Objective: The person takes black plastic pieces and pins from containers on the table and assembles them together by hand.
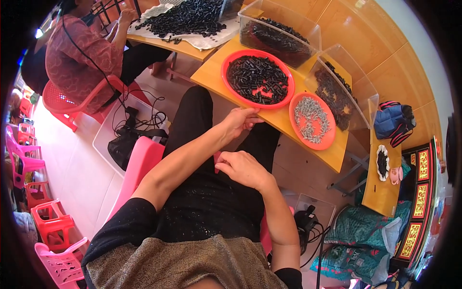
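My left hand (239, 121) is at the front edge of the yellow table, just below a round red tray (291, 91). Its fingers are bent together, and I cannot make out anything in them. Small black tube-like pieces (255, 77) fill the tray. Lower down, over my lap, my right hand (244, 168) is curled with the thumb against the fingers; what it holds, if anything, is hidden. A small pink-red patch (217, 161) shows beside its fingertips. Right of the tray, an orange-red plate (297, 130) holds small grey pieces (313, 118).
Two clear plastic bins (308, 36) with dark pieces stand behind the tray and plate. At left a person (86, 58) sits by another table heaped with black pieces (187, 19). A black bag (127, 147) and cables lie beside my pink chair (139, 168). Teal sacks (361, 226) stand lower right.
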`<state>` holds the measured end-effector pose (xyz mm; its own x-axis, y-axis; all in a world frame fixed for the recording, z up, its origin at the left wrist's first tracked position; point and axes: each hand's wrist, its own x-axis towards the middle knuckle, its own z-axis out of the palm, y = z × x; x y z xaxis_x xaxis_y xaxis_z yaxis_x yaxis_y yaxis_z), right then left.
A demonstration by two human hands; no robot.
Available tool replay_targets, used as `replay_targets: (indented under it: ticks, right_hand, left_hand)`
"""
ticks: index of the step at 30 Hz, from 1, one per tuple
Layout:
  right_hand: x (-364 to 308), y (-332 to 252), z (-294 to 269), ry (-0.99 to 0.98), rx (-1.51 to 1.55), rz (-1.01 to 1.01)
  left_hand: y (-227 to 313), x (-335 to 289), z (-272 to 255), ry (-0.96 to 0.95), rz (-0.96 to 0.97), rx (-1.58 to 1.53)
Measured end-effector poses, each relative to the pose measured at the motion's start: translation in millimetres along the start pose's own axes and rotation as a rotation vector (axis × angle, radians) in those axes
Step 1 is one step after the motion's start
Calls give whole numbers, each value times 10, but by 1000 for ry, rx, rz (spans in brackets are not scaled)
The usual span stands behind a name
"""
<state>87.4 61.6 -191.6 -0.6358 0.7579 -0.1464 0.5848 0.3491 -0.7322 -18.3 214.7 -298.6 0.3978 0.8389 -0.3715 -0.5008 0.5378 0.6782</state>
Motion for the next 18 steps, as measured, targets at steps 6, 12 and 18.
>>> replay_targets:
  ticks: [6,12,18]
  right_hand:
    - [25,86,20,-21,-19,6]
    - [30,35,-194,-95,9,59]
    - [154,154,-490,-154,15,21]
  left_hand:
    - [-13,-151,27,23,-4,3]
    - [17,-384,81,66,-14,-12]
    - [137,-470,182,99,-44,-37]
